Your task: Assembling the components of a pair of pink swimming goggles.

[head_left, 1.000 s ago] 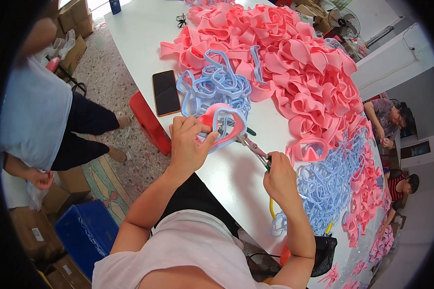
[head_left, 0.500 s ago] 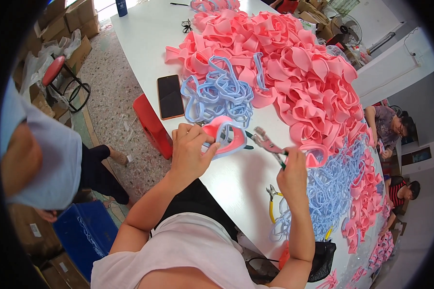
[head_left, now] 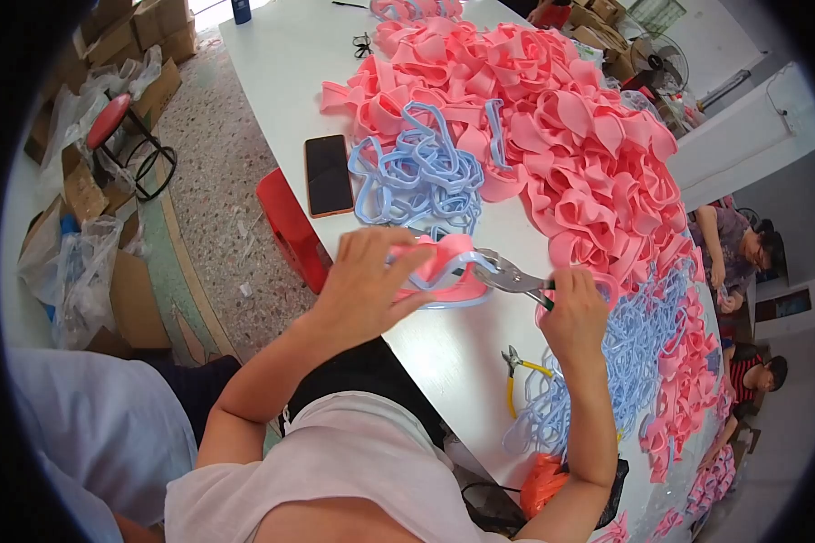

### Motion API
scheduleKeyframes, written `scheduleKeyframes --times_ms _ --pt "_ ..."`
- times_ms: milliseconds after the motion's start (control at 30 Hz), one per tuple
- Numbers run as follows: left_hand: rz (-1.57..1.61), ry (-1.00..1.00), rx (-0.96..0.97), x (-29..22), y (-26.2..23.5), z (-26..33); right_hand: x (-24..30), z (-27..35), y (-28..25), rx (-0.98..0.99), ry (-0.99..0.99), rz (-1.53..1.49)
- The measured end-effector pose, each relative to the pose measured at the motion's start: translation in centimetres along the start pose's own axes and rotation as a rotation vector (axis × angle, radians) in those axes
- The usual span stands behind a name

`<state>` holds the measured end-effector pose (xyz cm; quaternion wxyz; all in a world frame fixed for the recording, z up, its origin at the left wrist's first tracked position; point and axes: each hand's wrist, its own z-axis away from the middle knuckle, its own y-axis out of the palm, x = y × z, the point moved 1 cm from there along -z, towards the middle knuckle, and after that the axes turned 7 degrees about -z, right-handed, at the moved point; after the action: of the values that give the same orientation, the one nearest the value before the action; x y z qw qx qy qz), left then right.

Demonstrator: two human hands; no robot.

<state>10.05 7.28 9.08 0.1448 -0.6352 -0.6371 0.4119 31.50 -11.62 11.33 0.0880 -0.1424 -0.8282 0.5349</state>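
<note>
A pink soft loop with a light-blue edging strip point(head_left: 457, 294) is pinched between the fingers and thumb of my left hand point(head_left: 358, 285). My right hand point(head_left: 578, 317) is closed round the handles of metal pliers point(head_left: 509, 274). The pliers' jaws are at the blue strip on the loop's right side; whether they bite on it I cannot tell. Just beyond the loop lies a heap of light-blue strips point(head_left: 421, 172). Another pink loop point(head_left: 609, 288) shows behind my right hand.
Pink loops point(head_left: 570, 136) are heaped across the table point(head_left: 272, 54). Tangled blue strips point(head_left: 598, 371) lie to the right, beside yellow-handled cutters point(head_left: 513, 380). A phone point(head_left: 329, 175) rests near the left edge. A red stool point(head_left: 290, 231) stands below. A person point(head_left: 118, 425) is close at left; others sit at right.
The pliers have come left from apart to the loop's blue strip. The loop has tilted in my left hand. At left, the person has moved nearer the lower edge.
</note>
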Motion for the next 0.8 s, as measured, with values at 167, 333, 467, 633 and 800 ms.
scheduleKeyframes --times_ms 167,333,467,633,800 --pt "0.329 -0.144 -0.042 2.2 -0.3 1.9 0.4 2.0 -0.9 0.021 0.081 -0.048" --pt "0.522 -0.140 -0.031 2.4 0.5 2.1 0.8 2.3 -1.2 0.103 0.149 -0.094" --pt "0.501 -0.173 -0.042 2.1 0.6 1.7 2.0 1.7 -2.1 -0.017 0.123 -0.084" --pt "0.423 -0.018 -0.081 1.2 0.5 1.2 5.6 0.6 -3.2 0.130 -0.062 -0.004" --pt "0.412 0.032 -0.076 0.7 0.2 1.5 6.1 -0.6 -3.6 0.135 -0.124 0.094"
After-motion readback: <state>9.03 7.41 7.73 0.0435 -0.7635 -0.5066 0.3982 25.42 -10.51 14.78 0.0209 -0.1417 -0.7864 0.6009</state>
